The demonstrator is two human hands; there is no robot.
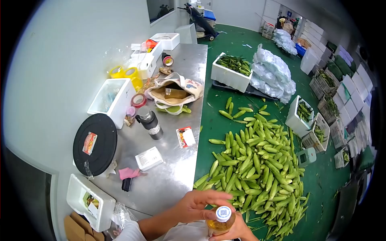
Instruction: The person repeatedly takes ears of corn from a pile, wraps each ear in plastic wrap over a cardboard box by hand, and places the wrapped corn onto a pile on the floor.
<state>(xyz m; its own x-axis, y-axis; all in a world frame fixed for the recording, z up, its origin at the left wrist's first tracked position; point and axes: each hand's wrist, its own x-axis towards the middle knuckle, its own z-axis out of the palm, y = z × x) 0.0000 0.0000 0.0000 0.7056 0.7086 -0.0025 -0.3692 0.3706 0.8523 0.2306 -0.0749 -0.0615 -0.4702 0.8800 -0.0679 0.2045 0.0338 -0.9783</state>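
A bottle of amber liquid [221, 227] with a white printed cap [223, 213] is at the bottom of the view, between my two hands. My right hand [239, 229] wraps round the bottle's body from the right. From the left, my left hand [195, 205] is curled about the bottle's top, the thumb against its side just under the cap and the fingers reaching behind the cap. The cap is on the bottle. Part of the lower bottle is hidden by the fingers and the frame edge.
Left is a metal table [177, 168] with a thermos [150, 123], cloth bag [173, 94], white box [149, 158] and foam boxes [108, 98]. A large heap of green corn [257, 160] covers the floor at right, near a foam box of leaves [231, 74] and bagged stacks [271, 72].
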